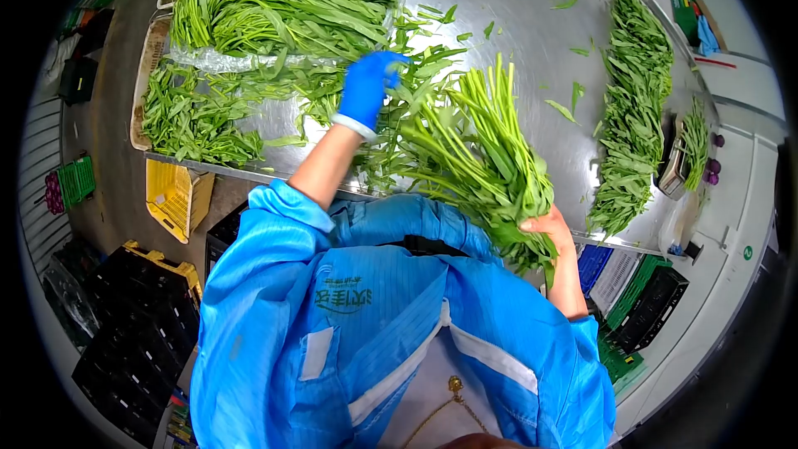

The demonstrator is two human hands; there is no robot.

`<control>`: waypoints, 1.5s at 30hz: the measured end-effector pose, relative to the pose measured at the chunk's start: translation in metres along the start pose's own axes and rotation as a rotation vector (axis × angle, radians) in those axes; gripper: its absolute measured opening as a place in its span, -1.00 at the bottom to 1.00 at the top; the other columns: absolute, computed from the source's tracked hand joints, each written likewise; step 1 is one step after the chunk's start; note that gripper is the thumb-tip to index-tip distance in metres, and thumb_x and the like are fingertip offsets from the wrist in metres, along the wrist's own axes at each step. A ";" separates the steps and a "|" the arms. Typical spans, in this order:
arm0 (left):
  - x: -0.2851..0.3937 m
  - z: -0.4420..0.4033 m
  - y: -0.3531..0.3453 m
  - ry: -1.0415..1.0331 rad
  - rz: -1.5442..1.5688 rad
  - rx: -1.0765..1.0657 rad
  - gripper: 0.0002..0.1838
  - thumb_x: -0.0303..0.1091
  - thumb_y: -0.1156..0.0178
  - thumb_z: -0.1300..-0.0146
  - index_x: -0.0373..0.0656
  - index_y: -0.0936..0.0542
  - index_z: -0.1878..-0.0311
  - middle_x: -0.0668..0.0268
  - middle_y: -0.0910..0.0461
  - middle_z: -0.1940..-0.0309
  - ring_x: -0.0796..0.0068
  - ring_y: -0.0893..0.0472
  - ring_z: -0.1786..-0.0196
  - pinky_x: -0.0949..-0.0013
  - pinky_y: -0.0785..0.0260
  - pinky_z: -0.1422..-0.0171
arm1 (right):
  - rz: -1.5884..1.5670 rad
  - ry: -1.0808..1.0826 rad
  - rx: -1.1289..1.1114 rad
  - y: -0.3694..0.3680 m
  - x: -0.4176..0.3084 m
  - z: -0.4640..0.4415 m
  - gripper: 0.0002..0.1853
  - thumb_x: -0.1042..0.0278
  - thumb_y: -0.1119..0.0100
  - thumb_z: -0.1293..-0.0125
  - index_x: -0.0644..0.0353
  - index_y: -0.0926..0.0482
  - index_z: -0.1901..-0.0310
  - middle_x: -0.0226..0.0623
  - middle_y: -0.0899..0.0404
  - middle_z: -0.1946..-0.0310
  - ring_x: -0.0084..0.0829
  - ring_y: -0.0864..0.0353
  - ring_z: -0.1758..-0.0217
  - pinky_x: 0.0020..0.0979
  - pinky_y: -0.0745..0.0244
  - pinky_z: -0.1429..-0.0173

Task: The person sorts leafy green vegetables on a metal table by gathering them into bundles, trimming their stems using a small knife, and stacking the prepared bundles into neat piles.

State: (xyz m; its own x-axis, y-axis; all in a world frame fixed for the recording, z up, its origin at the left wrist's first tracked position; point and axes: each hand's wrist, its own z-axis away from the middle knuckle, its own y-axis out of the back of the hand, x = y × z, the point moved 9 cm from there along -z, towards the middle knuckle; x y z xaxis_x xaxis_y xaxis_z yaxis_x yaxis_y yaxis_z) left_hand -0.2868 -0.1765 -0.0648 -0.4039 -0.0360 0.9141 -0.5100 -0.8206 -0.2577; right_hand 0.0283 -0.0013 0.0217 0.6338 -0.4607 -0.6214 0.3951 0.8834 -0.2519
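Note:
My right hand, bare, is closed around the leafy end of a bunch of water spinach. The bunch lies slanted in front of my body, its cut stems pointing up and away over the steel table. My left hand, in a blue glove, is above loose water spinach leaves to the left of the bunch. Its fingers are curved and slightly blurred, with a gap between thumb and forefinger; no object shows in them.
A big heap of water spinach fills a plastic-lined crate at the upper left. More greens lie below it. A long row of bunches runs along the right of the steel table. A yellow crate stands below the table's left edge.

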 end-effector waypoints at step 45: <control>-0.052 0.064 -0.068 0.216 -0.220 -0.463 -0.35 -0.11 -0.25 -0.25 -0.23 -0.34 -0.32 0.15 -0.45 -0.19 0.41 -0.45 -0.21 0.36 -0.30 -0.27 | -0.277 0.268 0.157 0.049 0.022 0.038 -0.07 0.44 -0.42 0.24 0.35 -0.25 -0.30 -0.08 -0.48 -0.12 -0.18 -0.49 -0.18 -0.19 -0.35 -0.29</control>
State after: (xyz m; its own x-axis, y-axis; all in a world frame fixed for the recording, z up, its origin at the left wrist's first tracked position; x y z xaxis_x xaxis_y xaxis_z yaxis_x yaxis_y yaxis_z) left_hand -0.1821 -0.1552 -0.0750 -0.3716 0.2657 0.8896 -0.8608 -0.4576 -0.2229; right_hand 0.0865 0.0292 0.0236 0.3024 -0.6219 -0.7223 0.6363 0.6959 -0.3328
